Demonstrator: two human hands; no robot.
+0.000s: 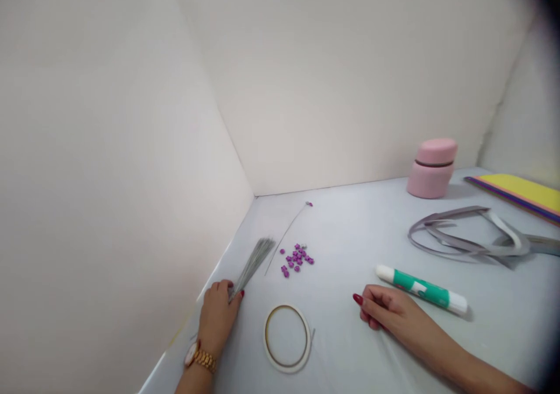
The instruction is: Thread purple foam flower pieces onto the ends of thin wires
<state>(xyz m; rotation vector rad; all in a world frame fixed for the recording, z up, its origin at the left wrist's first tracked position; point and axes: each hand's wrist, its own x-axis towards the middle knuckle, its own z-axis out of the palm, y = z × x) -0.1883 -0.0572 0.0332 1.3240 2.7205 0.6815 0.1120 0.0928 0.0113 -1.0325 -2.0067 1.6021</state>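
L hand (220, 313): your thumb & fingers are closed on the near end of the wire bundle (256, 261), by the table's L edge.
Wire bundle: thin grey wires, tight at your grip, fanning a bit at the far end; points up & R, just L of the loose wire. Can't tell if the far end touches the table (350, 225).
R hand (381, 308): fingers curled in loosely, thumb pointing L; you have it just below the glue stick (422, 290). Can't tell what's inside, if anything.
Loose wire (289, 226): slightly bent, on the table, w/ a small purple tip piece (310, 204) at its far end.
Beads (296, 259): purple, some star-shaped, loose cluster R of the loose wire.
Tape roll (286, 368): white ring, flat, betw. your hands.
Glue stick: green & white, lying at a slant.
Strips (527, 243): grey, looped, beyond the glue stick.
Jar (431, 178): pink, upright, near the back wall (332, 79).
Sheets (522, 190): coloured stack, yellow on top, far R.
Watch (205, 359): gold-coloured, on your L wrist.
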